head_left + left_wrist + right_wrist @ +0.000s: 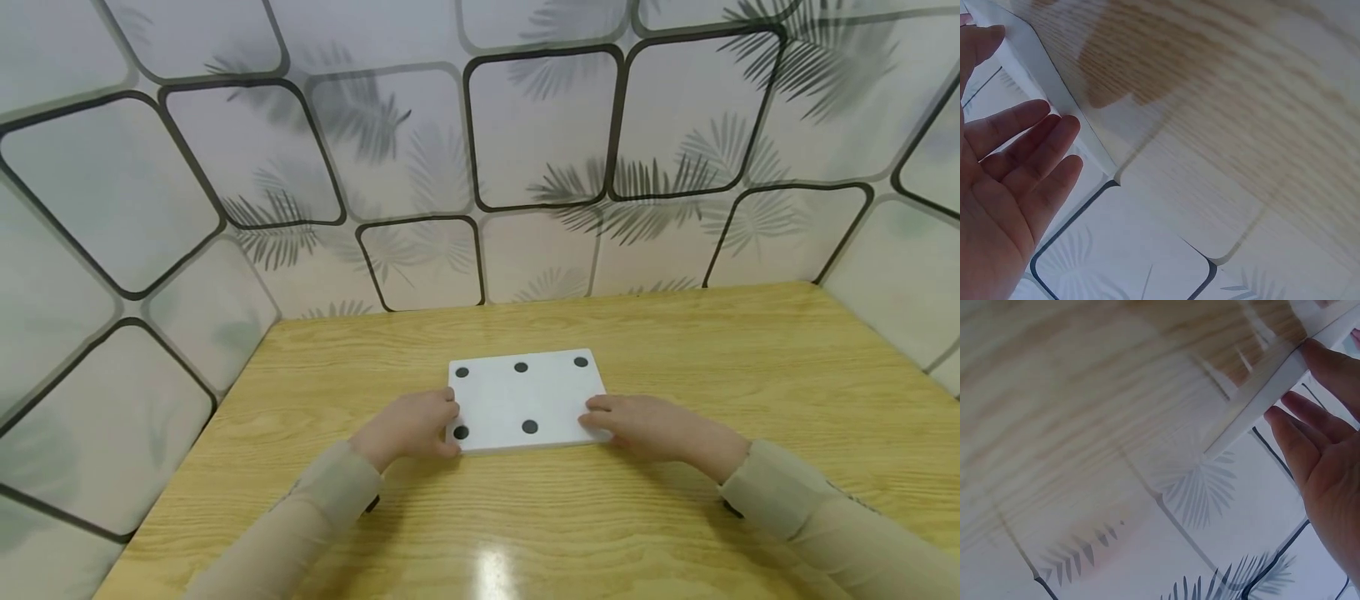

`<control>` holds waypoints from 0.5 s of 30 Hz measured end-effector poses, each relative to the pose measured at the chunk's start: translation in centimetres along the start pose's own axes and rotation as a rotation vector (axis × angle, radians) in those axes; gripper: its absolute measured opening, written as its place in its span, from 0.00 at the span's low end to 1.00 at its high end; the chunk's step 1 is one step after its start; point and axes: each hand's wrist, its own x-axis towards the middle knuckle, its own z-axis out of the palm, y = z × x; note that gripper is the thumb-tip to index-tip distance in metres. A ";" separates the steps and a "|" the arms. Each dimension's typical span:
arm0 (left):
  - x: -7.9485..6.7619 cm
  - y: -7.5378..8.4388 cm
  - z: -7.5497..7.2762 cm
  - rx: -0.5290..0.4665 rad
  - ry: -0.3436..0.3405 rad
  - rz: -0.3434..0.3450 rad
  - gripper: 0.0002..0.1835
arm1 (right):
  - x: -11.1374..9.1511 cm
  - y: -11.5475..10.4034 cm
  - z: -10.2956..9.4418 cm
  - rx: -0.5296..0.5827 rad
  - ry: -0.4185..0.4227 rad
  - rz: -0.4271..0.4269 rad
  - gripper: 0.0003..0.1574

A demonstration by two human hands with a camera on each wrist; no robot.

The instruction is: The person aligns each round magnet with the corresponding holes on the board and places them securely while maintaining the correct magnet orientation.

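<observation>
A flat white rectangular block [517, 400] with black dots on its top lies on the wooden table. My left hand [416, 425] is at its left end, thumb near the front corner. In the left wrist view the fingers [1060, 140] are lightly bent along the block's side wall [1054, 81], not wrapped around it. My right hand [645, 425] touches the right end, its fingertips over the front right corner. The right wrist view has the thumb and fingers [1291, 434] against the side wall [1260, 394]. The block's underside is hidden.
The glossy wood-grain table [337, 358] extends around the block on all sides. Behind and beside it stand pale panels [547, 125] with dark rounded outlines and leaf prints. Light glares off the table's near part.
</observation>
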 end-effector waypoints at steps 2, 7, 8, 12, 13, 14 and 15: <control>0.1 -0.1 0.0 -0.005 0.000 0.002 0.14 | 0.0 0.0 -0.1 0.008 0.001 0.002 0.23; 0.4 -0.3 0.1 -0.005 -0.001 0.003 0.14 | 0.1 0.1 -0.2 0.023 -0.009 0.008 0.23; 0.4 -0.4 0.1 -0.005 -0.003 0.003 0.14 | 0.2 0.1 -0.2 0.026 -0.014 0.012 0.23; 0.2 -0.6 0.1 -0.025 -0.015 -0.008 0.15 | 0.2 0.1 -0.3 0.057 -0.042 0.040 0.23; 0.1 -0.6 0.0 -0.036 -0.011 -0.013 0.16 | 0.3 0.1 -0.4 0.066 -0.044 0.054 0.24; 0.0 -0.7 0.0 -0.057 0.000 -0.020 0.17 | 0.3 0.1 -0.5 0.086 -0.049 0.073 0.25; -0.1 -0.7 -0.2 -0.081 0.013 -0.031 0.19 | 0.3 0.1 -0.6 0.103 -0.047 0.088 0.26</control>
